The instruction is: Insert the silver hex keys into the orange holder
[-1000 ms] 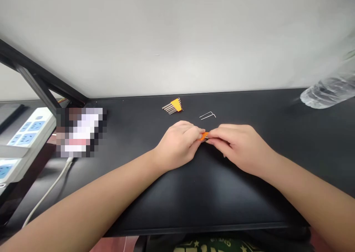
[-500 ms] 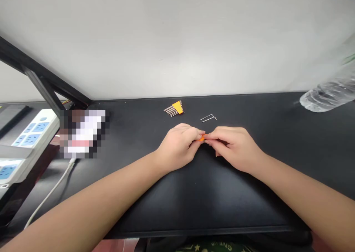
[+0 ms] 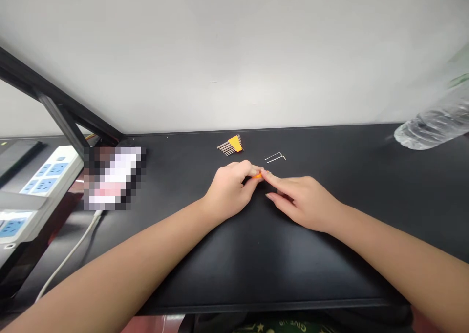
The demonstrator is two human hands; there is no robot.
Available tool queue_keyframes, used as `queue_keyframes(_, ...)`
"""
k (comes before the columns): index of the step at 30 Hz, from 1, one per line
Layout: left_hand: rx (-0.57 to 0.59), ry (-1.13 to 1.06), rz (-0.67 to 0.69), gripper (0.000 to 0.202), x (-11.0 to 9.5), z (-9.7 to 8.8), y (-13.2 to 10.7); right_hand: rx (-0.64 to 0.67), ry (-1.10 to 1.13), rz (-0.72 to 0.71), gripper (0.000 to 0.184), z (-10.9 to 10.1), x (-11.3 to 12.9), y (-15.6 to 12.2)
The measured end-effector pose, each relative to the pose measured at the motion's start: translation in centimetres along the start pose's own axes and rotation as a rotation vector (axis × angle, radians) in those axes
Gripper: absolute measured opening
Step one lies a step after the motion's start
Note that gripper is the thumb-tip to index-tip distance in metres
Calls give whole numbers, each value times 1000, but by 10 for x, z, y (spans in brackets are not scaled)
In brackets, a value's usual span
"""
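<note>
Between the thumb and fingers of my left hand is a small orange piece, mostly hidden by the fingers. My right hand reaches in from the right with its index fingertip against the piece. Its thumb sits lower and apart, so this hand is open. Just beyond the hands lie two loose L-shaped hex keys. Farther back and to the left, a yellow holder carries several hex keys fanned out on the black table.
At left, a phone-like object, blurred out, has a white cable plugged in. A white power strip stands beyond a black metal frame. A clear plastic bottle lies at far right. A pale wall borders the black table.
Both hands have shifted slightly left. My right thumb has come away from the orange piece, leaving the index finger on it. The hex keys stay put.
</note>
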State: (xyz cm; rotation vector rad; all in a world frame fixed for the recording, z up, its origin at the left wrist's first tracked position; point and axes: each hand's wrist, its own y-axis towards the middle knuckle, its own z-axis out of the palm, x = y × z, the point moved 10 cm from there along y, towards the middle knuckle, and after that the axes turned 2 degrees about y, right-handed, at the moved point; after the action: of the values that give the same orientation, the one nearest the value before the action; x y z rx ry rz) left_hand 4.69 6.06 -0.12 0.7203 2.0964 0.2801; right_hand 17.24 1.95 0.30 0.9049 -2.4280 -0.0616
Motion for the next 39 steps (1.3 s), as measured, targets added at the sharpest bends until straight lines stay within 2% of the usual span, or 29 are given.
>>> queue_keyframes(2,2,-20,-15,7,2,0,0,-50,17,39,40,-11,-10,3)
queue_keyframes(5,4,-16,-6,6,1,-1,0,-188,-58,120,26,-36,-38,10)
queue_keyframes(9,-14,-15,-14,4,2,-4,0,-38,-289,192,25,-33,-78,25)
queue_keyframes(13,-20,-12,-15,2,4,-5,1,52,-282,210,21,-26,-95,30)
queue_keyframes(17,-18,3,-7,2,4,-5,1,85,-266,260,14,-25,-93,27)
queue_keyframes(22,-29,65,49,7,-2,-6,1,274,-233,400,12,-16,-87,17)
queue_keyframes(24,-30,98,78,7,-6,-6,1,290,-223,415,13,-17,-81,16)
queue_keyframes(26,-24,129,103,8,-10,-5,2,264,-183,362,13,-18,-68,17)
queue_keyframes(30,-29,158,120,7,-11,-5,3,176,8,146,12,-21,-32,22)
queue_keyframes(32,-36,159,114,7,-10,-5,3,114,46,84,14,-26,-20,23)
queue_keyframes(35,-38,170,105,7,-9,-5,3,40,37,42,14,-32,-11,23)
queue_keyframes(39,-34,184,113,9,-9,-6,3,21,10,10,16,-34,-7,25)
